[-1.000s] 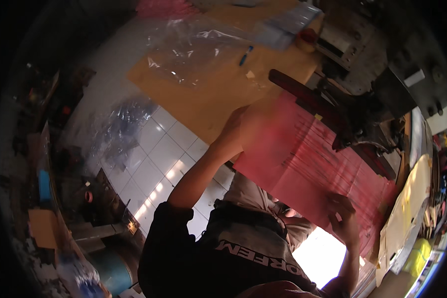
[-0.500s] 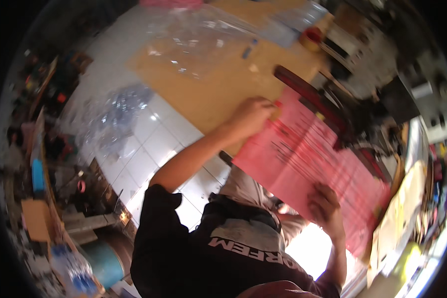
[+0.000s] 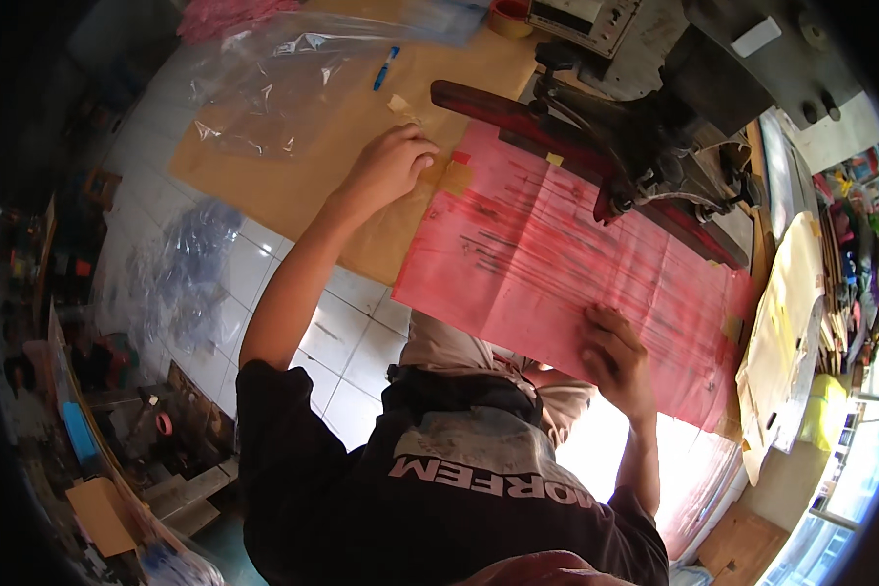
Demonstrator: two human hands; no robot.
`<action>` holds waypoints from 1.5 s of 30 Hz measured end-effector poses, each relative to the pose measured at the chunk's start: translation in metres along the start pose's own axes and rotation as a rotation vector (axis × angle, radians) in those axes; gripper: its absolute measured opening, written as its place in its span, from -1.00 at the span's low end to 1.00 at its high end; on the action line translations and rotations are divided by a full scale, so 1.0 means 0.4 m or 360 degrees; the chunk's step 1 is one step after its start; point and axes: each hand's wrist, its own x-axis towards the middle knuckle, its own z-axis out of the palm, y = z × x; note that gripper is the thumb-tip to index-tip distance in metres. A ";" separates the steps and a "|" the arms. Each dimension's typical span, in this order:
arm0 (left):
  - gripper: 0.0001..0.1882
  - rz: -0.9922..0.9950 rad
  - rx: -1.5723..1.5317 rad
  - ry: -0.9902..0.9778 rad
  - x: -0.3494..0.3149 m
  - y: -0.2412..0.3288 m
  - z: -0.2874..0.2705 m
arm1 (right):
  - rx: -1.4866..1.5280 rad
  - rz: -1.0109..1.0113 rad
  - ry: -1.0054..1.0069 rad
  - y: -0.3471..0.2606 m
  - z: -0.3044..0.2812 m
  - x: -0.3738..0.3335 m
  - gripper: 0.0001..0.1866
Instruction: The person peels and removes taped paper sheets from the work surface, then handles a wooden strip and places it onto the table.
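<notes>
A creased red sheet [image 3: 518, 234] with dark streaks lies in front of me, its far edge by a long dark red bar [image 3: 518, 115] on black metal arms. Small tape pieces sit at its edges; a tan one [image 3: 456, 178] is on the far left corner. My left hand [image 3: 393, 166] hovers just left of that corner, apart from the sheet. Its fingers are curled in toward the thumb, and whatever they may hold is hidden. On the sheet's near edge rests my right hand [image 3: 617, 359], fingers bent and apart on the red surface.
Brown paper [image 3: 313, 195] spreads at the left under clear plastic film [image 3: 264, 88], a blue pen [image 3: 387, 68] and a tape roll [image 3: 511, 18]. Crumpled plastic [image 3: 190, 264] lies on white tiles. A grey machine body [image 3: 723, 78] rises at far right, near pale hanging sheets [image 3: 779, 332].
My left hand has come away from the sheet's corner, toward the left and far side. The view has shifted, and my right hand remains at the near edge.
</notes>
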 end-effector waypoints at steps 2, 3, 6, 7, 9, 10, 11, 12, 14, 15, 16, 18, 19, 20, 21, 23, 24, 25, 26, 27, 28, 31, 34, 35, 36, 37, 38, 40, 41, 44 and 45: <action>-0.85 0.0081 0.0045 0.0058 -0.001 -0.003 0.007 | 0.0002 0.0042 0.0010 -0.002 -0.001 -0.001 -0.68; -0.87 0.0154 0.0100 0.0127 -0.003 -0.005 0.011 | 0.0029 0.0039 0.0031 -0.001 0.002 -0.002 -0.68; -0.90 0.0127 0.0169 0.0148 -0.002 -0.005 0.016 | 0.0058 0.0034 0.0069 0.005 -0.002 0.002 -0.69; -0.90 0.0148 0.0155 0.0136 -0.001 -0.003 0.020 | 0.0070 0.0018 0.0070 0.007 -0.003 0.002 -0.69; -0.91 0.0169 0.0145 0.0213 0.000 0.005 0.028 | 0.0071 0.0037 0.0087 0.008 -0.007 0.001 -0.69; -0.91 0.0160 0.0179 0.0213 -0.001 0.008 0.031 | 0.0083 0.0030 0.0085 0.010 -0.008 0.001 -0.69; -0.90 0.0150 0.0214 0.0213 -0.003 0.011 0.034 | 0.0084 0.0038 0.0089 0.014 -0.007 -0.002 -0.68; -0.89 0.0160 0.0268 0.0200 -0.004 0.016 0.035 | 0.0087 0.0051 0.0091 0.013 -0.008 -0.003 -0.67; -0.89 0.0203 0.0323 0.0253 -0.006 0.015 0.040 | 0.0108 0.0055 0.0088 0.016 -0.009 -0.005 -0.67; -0.90 0.0210 0.0340 0.0270 -0.007 0.018 0.041 | 0.0106 0.0061 0.0095 0.017 -0.010 -0.006 -0.67; -0.90 0.0219 0.0335 0.0266 -0.007 0.020 0.043 | 0.0103 0.0054 0.0090 0.017 -0.010 -0.008 -0.67; -0.92 0.0202 0.0388 0.0259 -0.006 0.022 0.046 | 0.0097 0.0055 0.0092 0.016 -0.009 -0.009 -0.67; -0.92 0.0215 0.0378 0.0254 -0.004 0.022 0.049 | 0.0100 0.0059 0.0092 0.017 -0.008 -0.010 -0.67; -0.92 0.0207 0.0383 0.0251 -0.003 0.022 0.051 | 0.0103 0.0064 0.0091 0.018 -0.007 -0.011 -0.67; -0.92 0.0200 0.0387 0.0249 -0.001 0.023 0.053 | 0.0096 0.0078 0.0103 0.019 -0.007 -0.012 -0.67; -0.92 0.0219 0.0374 0.0242 0.001 0.033 0.046 | 0.0125 0.0043 0.0111 0.020 -0.009 -0.014 -0.70; -0.93 0.0220 0.0371 0.0240 0.001 0.037 0.043 | 0.0117 0.0059 0.0127 0.020 -0.008 -0.015 -0.70; -0.93 0.0236 0.0364 0.0237 -0.004 0.032 0.044 | 0.0136 0.0051 0.0125 0.022 -0.005 -0.014 -0.71; -0.93 0.0199 0.0376 0.0267 -0.012 0.024 0.046 | 0.0157 0.0043 0.0122 0.023 -0.002 -0.014 -0.72; -0.93 0.0160 0.0390 0.0297 -0.015 0.021 0.051 | 0.0155 0.0052 0.0133 0.021 0.000 -0.012 -0.72; -0.93 0.0168 0.0390 0.0293 -0.016 0.021 0.052 | 0.0138 0.0039 0.0138 0.016 0.002 -0.008 -0.73; -0.92 0.0159 0.0443 0.0274 -0.015 0.026 0.050 | 0.0162 0.0019 0.0157 0.020 -0.002 -0.011 -0.73; -0.92 0.0176 0.0324 0.0270 -0.013 0.033 0.050 | 0.0153 -0.0005 0.0177 0.017 0.004 -0.011 -0.72; -0.92 0.0163 0.0347 0.0275 -0.013 0.029 0.048 | 0.0092 0.0024 0.0206 0.014 0.002 -0.012 -0.72; -0.93 0.0194 0.0340 0.0284 -0.014 0.026 0.046 | 0.0099 0.0021 0.0205 0.014 0.000 -0.010 -0.72; -0.93 0.0245 0.0306 0.0284 -0.006 0.028 0.056 | 0.0093 0.0030 0.0213 0.014 -0.001 -0.012 -0.72; -0.94 0.0264 0.0300 0.0306 0.000 0.030 0.064 | 0.0081 0.0022 0.0208 0.015 -0.003 -0.014 -0.72; -0.94 0.0240 0.0271 0.0275 0.009 0.037 0.065 | 0.0015 0.0077 0.0244 0.016 -0.016 -0.031 -0.72; -0.94 0.0195 0.0267 0.0243 0.011 0.043 0.064 | 0.0133 0.0065 0.0269 0.019 -0.013 -0.037 -0.73; -0.93 0.0208 0.0338 0.0178 -0.005 0.026 0.047 | 0.0075 0.0184 0.0450 0.033 -0.063 -0.083 -0.76; -0.93 0.0169 0.0340 0.0162 -0.013 0.025 0.046 | -0.0045 0.0265 0.0548 0.039 -0.081 -0.098 -0.77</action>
